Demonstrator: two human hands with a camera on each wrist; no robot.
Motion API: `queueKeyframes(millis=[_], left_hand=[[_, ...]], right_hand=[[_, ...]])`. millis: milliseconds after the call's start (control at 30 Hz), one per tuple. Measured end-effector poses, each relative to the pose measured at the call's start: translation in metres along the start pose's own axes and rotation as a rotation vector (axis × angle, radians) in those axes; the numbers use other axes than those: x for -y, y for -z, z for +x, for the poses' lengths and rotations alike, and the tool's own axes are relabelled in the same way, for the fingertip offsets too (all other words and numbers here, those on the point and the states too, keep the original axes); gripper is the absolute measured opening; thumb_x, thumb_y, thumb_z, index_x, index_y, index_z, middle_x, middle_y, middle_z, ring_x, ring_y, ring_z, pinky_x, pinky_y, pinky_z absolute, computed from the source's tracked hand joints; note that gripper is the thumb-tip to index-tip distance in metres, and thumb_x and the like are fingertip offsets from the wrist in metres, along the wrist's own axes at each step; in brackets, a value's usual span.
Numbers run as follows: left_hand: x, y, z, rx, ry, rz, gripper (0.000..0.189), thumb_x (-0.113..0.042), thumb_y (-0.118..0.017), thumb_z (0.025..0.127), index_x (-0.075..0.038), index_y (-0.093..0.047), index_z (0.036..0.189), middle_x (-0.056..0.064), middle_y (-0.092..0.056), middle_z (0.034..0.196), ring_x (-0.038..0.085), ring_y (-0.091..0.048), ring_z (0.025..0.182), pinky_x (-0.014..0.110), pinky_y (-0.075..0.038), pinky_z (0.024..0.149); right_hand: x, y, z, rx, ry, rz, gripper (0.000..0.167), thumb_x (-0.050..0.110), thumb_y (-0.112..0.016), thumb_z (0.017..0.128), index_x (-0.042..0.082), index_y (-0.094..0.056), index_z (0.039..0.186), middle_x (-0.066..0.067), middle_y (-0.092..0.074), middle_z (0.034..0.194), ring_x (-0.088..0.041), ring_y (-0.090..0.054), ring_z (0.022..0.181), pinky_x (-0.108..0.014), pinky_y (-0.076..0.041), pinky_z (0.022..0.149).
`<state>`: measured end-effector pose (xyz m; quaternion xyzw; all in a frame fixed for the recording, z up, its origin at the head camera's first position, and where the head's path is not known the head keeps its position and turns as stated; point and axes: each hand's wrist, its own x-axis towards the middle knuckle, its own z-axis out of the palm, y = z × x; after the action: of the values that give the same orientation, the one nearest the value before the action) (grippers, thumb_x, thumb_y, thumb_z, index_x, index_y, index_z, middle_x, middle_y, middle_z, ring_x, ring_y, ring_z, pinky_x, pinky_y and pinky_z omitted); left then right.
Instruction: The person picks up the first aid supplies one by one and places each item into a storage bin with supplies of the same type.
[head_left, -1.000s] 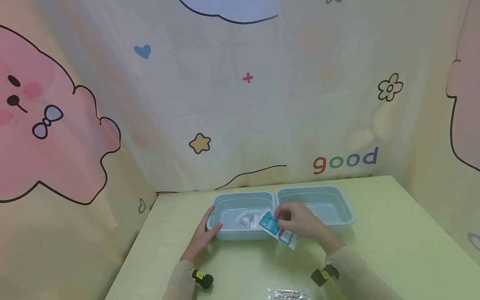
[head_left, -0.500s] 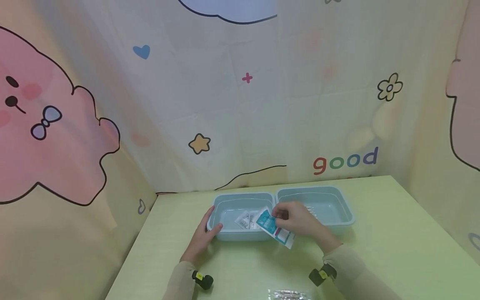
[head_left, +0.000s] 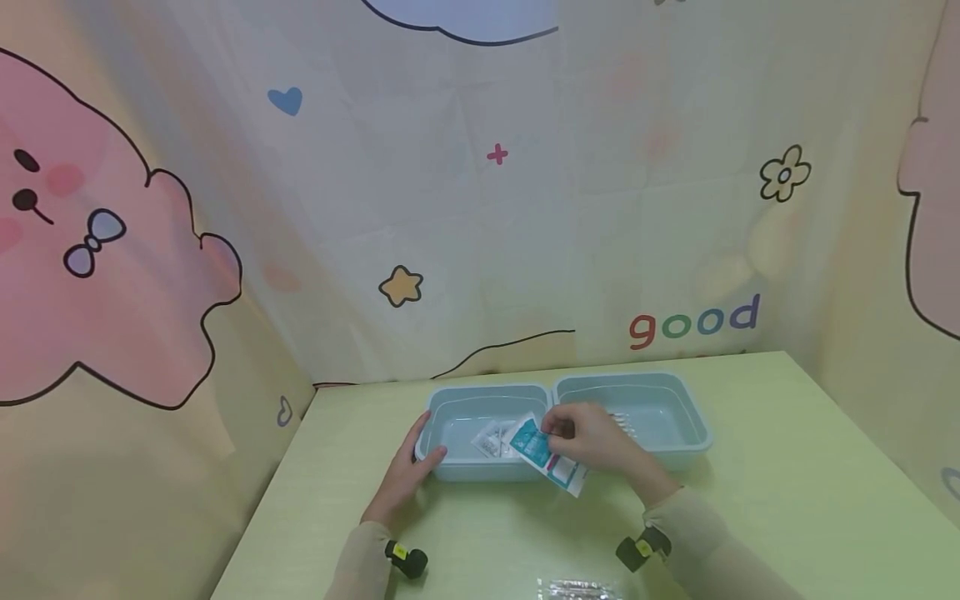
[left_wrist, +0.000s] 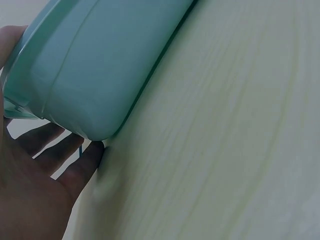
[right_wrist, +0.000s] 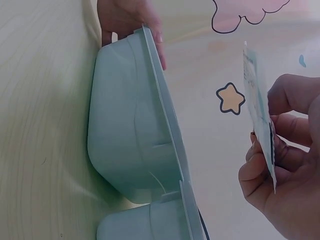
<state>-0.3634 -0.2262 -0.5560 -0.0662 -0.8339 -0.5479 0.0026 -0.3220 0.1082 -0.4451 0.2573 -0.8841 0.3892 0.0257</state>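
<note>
In the head view my right hand [head_left: 588, 435] pinches a flat teal-and-white packet [head_left: 534, 443] by its edge. The packet is held tilted above the front right corner of the left blue plastic bin [head_left: 487, 472]. Seen from the right wrist, the packet [right_wrist: 257, 107] is nearly edge-on between thumb and fingers. My left hand [head_left: 405, 472] grips the left end of that bin, thumb over the front rim; in the left wrist view its fingers [left_wrist: 82, 167] lie against the bin's outer wall. Small white printed sachets [head_left: 489, 439] lie inside, partly hidden by the packet.
A second blue bin [head_left: 686, 456] stands against the right side of the first, holding thin white sticks [head_left: 622, 423] partly behind my right hand. A clear packet of thin items [head_left: 577, 590] lies at the table's near edge. A printed cloth [head_left: 480, 208] hangs behind the table.
My right hand has shifted slightly left with the packet, and more of the white sticks in the right bin shows. The left hand stays on the bin.
</note>
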Motion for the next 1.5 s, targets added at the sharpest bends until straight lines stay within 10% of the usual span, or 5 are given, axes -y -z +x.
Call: queueKeyframes(millis=[633, 900, 1500], left_hand=[[-0.004, 0.001, -0.004, -0.011, 0.0, -0.02, 0.072, -0.042, -0.065, 0.092, -0.038, -0.027, 0.152, 0.009, -0.024, 0.161, 0.039, -0.022, 0.147, 0.065, -0.018, 0.115], [-0.044, 0.007, -0.023, 0.03, 0.009, 0.019, 0.074, -0.036, -0.063, 0.095, -0.024, -0.023, 0.156, 0.015, -0.023, 0.161, 0.041, -0.022, 0.146, 0.064, -0.021, 0.114], [-0.007, -0.002, -0.006, -0.027, 0.015, 0.017, 0.071, -0.041, -0.064, 0.093, -0.039, -0.025, 0.153, 0.008, -0.024, 0.161, 0.039, -0.022, 0.147, 0.067, -0.02, 0.113]], right_hand=[[0.006, -0.003, 0.005, -0.007, -0.002, 0.012, 0.01, 0.008, -0.064, 0.081, 0.012, -0.068, 0.089, 0.005, -0.06, 0.077, -0.012, -0.053, 0.07, -0.02, -0.045, 0.059], [0.009, -0.003, 0.008, -0.019, 0.023, 0.0, 0.009, 0.006, -0.064, 0.08, 0.01, -0.067, 0.087, 0.004, -0.059, 0.075, -0.01, -0.052, 0.068, -0.019, -0.044, 0.058], [0.008, -0.011, 0.014, -0.071, -0.032, 0.024, 0.008, 0.008, -0.064, 0.081, 0.01, -0.068, 0.088, 0.004, -0.06, 0.077, -0.012, -0.053, 0.071, -0.02, -0.045, 0.061]])
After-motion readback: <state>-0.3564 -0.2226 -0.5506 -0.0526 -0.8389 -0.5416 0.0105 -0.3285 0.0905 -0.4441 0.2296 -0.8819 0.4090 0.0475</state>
